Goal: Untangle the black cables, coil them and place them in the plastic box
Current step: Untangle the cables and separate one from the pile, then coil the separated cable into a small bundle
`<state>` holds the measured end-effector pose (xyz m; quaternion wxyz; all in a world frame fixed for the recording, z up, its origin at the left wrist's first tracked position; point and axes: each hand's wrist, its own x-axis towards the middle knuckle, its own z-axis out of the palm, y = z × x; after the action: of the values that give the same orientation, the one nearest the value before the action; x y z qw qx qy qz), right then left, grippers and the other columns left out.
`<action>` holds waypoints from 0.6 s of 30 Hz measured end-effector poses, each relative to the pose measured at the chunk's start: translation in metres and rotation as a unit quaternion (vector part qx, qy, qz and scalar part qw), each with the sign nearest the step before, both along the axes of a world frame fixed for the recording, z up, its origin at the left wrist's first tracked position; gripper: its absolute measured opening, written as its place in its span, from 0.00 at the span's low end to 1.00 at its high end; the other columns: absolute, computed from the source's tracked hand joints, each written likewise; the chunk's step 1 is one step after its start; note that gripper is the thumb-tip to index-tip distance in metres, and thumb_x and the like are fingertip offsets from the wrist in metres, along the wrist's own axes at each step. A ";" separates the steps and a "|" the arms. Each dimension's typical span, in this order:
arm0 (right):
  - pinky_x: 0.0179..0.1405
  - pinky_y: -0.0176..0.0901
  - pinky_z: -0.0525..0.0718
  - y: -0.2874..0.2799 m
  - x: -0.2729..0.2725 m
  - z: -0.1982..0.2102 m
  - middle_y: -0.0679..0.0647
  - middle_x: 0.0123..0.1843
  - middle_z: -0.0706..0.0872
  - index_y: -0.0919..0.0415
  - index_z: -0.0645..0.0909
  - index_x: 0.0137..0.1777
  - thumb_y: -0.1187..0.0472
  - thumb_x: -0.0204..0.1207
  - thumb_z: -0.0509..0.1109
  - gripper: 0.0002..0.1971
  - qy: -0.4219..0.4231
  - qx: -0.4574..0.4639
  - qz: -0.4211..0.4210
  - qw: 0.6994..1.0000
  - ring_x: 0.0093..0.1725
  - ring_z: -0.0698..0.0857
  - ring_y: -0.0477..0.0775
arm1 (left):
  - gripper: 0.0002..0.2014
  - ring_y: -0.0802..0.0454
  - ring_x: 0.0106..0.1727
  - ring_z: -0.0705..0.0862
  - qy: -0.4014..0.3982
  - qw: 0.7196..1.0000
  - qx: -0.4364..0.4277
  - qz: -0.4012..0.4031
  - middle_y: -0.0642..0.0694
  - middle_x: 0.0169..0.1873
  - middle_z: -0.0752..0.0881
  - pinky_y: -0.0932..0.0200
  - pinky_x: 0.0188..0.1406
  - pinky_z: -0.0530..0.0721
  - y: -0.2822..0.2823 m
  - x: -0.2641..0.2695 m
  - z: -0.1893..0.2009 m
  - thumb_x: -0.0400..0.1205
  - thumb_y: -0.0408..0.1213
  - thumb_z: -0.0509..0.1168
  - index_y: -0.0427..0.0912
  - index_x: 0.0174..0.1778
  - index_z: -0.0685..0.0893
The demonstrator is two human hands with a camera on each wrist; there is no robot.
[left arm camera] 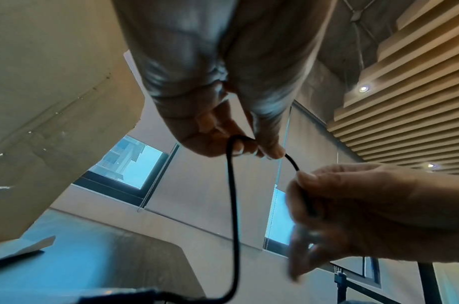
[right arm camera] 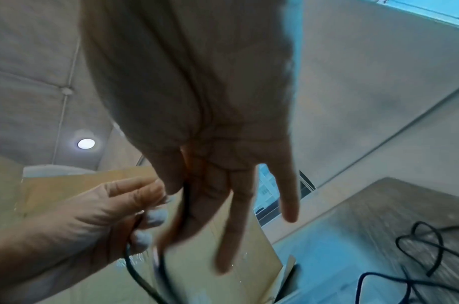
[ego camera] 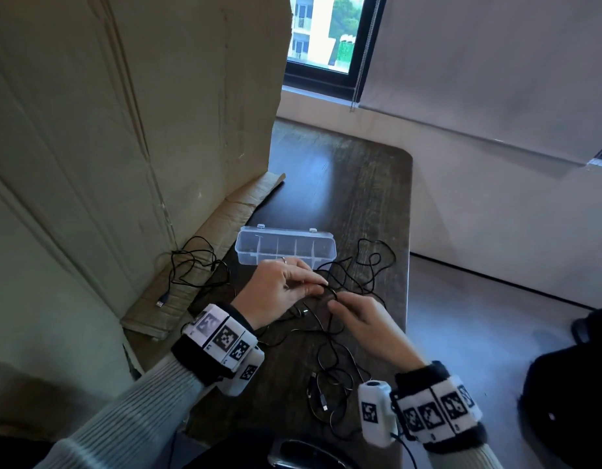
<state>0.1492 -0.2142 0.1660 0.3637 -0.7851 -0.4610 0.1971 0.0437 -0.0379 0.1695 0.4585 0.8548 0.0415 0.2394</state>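
Observation:
Thin black cables lie tangled on the dark wooden table (ego camera: 343,184). My left hand (ego camera: 313,284) pinches a bend of one black cable (left arm camera: 233,205) between thumb and fingertips, just in front of the clear plastic box (ego camera: 245,245). My right hand (ego camera: 336,304) is close to its right and pinches the same cable between thumb and forefinger (left arm camera: 305,179). Its other fingers (right arm camera: 288,201) are straight. From the left hand the cable hangs in a long loop toward the table. The box is open, has several compartments, and holds no cable that I can see.
A tall cardboard sheet (ego camera: 123,130) stands on the left, with a flat cardboard piece (ego camera: 204,245) at its foot carrying a cable loop and a USB plug (ego camera: 160,303). More cable loops (ego camera: 374,265) reach the table's right edge. Cable ends (ego camera: 321,401) lie near me.

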 end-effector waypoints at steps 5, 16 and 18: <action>0.27 0.38 0.75 0.002 0.008 0.012 0.44 0.22 0.77 0.54 0.82 0.36 0.61 0.85 0.62 0.16 0.084 0.115 -0.088 0.986 0.23 0.75 0.41 | 0.06 0.63 0.31 0.80 0.119 0.991 -0.046 -0.038 0.56 0.30 0.85 0.71 0.35 0.76 0.011 0.000 -0.002 0.80 0.42 0.69 0.45 0.44 0.90; 0.22 0.28 0.64 -0.002 0.017 0.024 0.40 0.22 0.74 0.57 0.84 0.43 0.60 0.86 0.61 0.13 0.089 0.230 -0.157 0.956 0.22 0.68 0.39 | 0.11 0.49 0.54 0.84 0.255 0.923 -0.199 -0.211 0.48 0.47 0.88 0.60 0.63 0.78 0.010 0.011 -0.017 0.85 0.43 0.62 0.44 0.46 0.88; 0.20 0.36 0.60 -0.006 0.022 0.030 0.44 0.24 0.68 0.59 0.85 0.45 0.59 0.86 0.61 0.13 0.103 0.255 -0.176 0.945 0.23 0.63 0.45 | 0.11 0.45 0.59 0.85 0.261 0.924 -0.185 -0.212 0.46 0.47 0.88 0.59 0.67 0.78 0.007 0.011 -0.024 0.86 0.40 0.60 0.47 0.41 0.86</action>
<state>0.1714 -0.2201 0.1959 0.6257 -0.7103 -0.3107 0.0859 0.0548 -0.0305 0.1451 0.6212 0.7760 0.0211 -0.1068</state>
